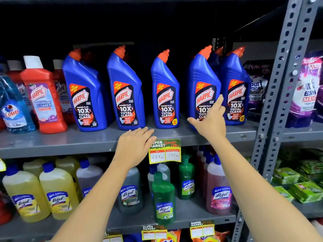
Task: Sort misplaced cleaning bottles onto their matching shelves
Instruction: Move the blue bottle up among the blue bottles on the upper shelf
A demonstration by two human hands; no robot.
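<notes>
Several blue Harpic bottles with orange caps stand in a row on the grey upper shelf [52, 142]. My right hand [210, 119] is spread open in front of the fourth blue Harpic bottle [201, 88], fingers against its label, holding nothing. My left hand [134, 145] lies flat and open on the shelf's front edge, below the gap between the second blue Harpic bottle [125, 91] and the third blue Harpic bottle [165, 91]. A red Harpic bathroom cleaner [43, 96] and a blue Colin bottle [14, 109] stand at the left.
The lower shelf holds Lizol bottles: yellow ones [57, 191] at left, a green one [163, 198] in the middle, a pink one [220, 193] at right. A price tag [165, 151] hangs from the shelf edge. A perforated grey upright [279, 84] separates Surf Excel pouches [307, 91].
</notes>
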